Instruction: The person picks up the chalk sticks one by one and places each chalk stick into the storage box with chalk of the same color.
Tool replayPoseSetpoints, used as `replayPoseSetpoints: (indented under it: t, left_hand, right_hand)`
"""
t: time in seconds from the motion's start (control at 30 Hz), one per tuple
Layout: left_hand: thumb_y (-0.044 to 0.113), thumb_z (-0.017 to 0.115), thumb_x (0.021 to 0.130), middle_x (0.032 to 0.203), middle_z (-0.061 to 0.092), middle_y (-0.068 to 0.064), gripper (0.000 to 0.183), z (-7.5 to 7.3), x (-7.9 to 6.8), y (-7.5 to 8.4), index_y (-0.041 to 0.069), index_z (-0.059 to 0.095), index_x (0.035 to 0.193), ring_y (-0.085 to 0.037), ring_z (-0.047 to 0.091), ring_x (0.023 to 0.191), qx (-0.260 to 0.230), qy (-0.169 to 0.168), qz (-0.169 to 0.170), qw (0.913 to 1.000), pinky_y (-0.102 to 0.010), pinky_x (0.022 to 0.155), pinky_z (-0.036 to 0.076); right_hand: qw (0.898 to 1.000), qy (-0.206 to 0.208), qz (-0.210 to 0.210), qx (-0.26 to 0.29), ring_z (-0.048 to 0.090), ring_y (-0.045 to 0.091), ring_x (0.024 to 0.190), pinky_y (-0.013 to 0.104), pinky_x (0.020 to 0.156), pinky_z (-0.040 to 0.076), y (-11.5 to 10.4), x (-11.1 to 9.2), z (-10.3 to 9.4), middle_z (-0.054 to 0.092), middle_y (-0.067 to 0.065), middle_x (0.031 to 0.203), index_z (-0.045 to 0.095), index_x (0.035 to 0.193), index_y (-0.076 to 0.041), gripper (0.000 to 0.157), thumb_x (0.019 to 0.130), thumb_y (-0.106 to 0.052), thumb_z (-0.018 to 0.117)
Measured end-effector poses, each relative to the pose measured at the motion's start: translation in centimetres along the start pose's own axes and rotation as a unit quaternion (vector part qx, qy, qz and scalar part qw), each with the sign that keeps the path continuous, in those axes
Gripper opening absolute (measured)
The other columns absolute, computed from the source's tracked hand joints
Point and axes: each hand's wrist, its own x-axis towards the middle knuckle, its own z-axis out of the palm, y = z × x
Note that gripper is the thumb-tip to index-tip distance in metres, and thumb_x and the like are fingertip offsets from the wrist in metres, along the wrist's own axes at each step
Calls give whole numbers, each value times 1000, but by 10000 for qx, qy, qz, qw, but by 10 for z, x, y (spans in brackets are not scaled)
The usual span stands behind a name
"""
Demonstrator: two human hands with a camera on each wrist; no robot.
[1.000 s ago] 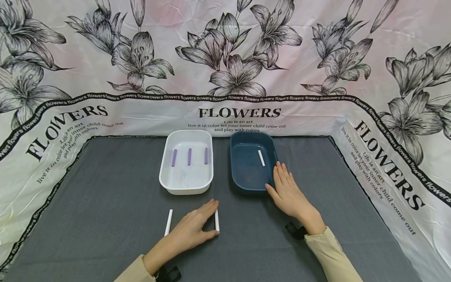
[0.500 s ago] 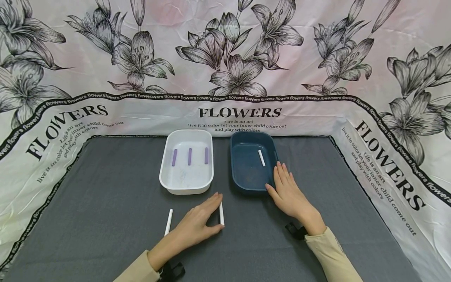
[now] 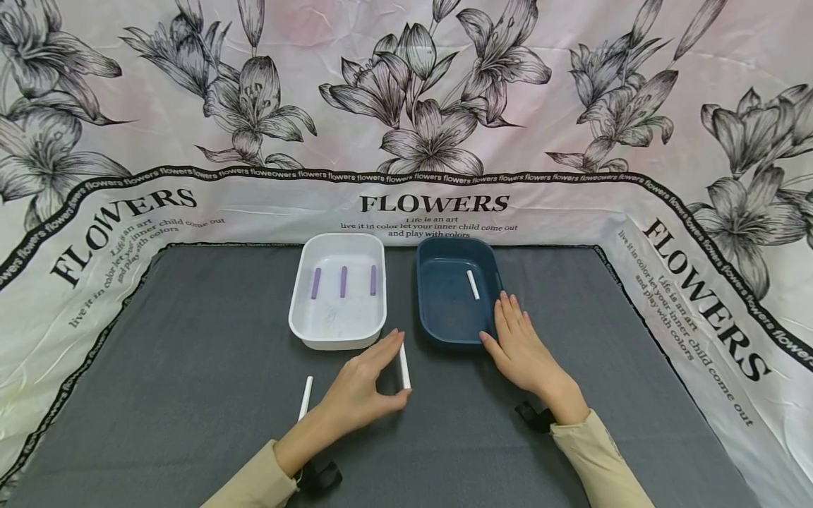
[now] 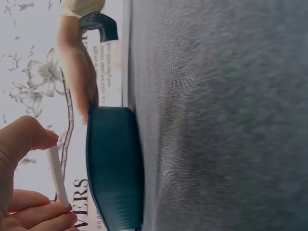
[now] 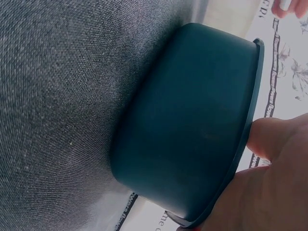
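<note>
Between thumb and fingertips, my left hand (image 3: 362, 388) pinches a white chalk stick (image 3: 404, 368) by its two ends, in front of the gap between the two containers. In the left wrist view the chalk stick (image 4: 57, 175) is raised off the cloth. My right hand (image 3: 528, 356) rests its straight fingers and thumb on the near right corner of a dark blue container (image 3: 444, 314). One white chalk stick (image 3: 473, 285) lies inside it. Another white chalk stick (image 3: 305, 396) lies on the cloth, its lower end hidden behind my left wrist.
A white container (image 3: 333, 326) stands left of the blue one, with three purple chalk sticks (image 3: 344, 281) inside. Grey cloth (image 3: 190, 367) covers the table, bordered by a white floral sheet (image 3: 432, 155) that rises behind the containers.
My left hand has moved away from me and slightly right, carrying the white chalk stick toward the blue container. The right hand stays at that container's rim.
</note>
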Motion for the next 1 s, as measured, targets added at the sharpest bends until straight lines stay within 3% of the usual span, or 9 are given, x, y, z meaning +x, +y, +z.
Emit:
replayPoseSetpoints:
  t: [1.0]
  left_hand:
    - [15,75,77,152,43,-14,79,-3,61,18,0,43,148,-27,42,139,-111,-144,-313,9993,-45,107,42]
  right_hand:
    - [10000,45,-61,-56,-7,39,150,59,118,7,0,-1,1,-4,25,163,10,153,13,75,108,-41,36]
